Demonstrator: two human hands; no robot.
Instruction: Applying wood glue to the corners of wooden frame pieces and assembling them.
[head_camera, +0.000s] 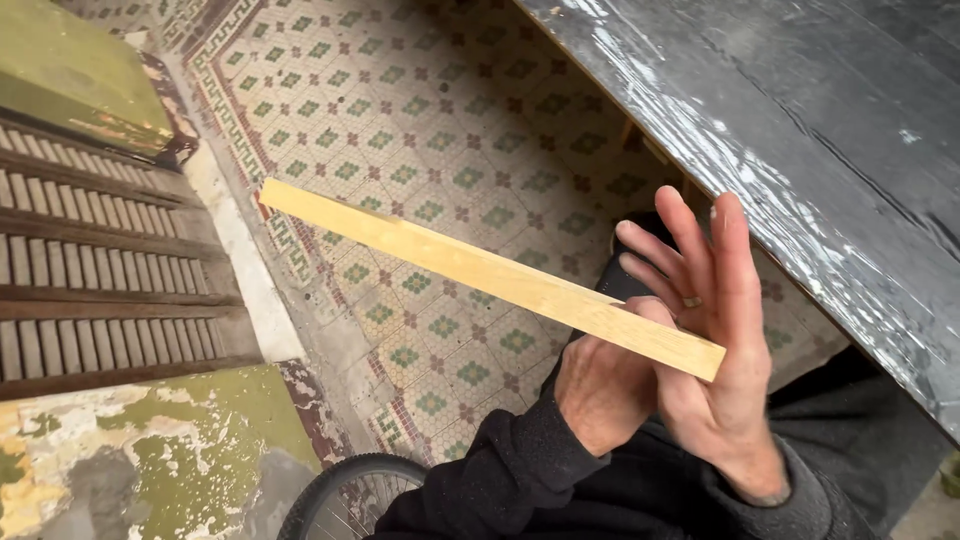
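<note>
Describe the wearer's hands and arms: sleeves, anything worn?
Both hands are bare, no gloves. The right hand wears a ring on one finger; the left hand shows none from this angle. Both arms are in black long sleeves of soft fabric, with ribbed cuffs at the wrists. No watch shows.

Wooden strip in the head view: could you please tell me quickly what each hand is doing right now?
Left hand: closed around the wooden strip near its end.
Right hand: open, fingers spread, palm against the strip's end.
</note>
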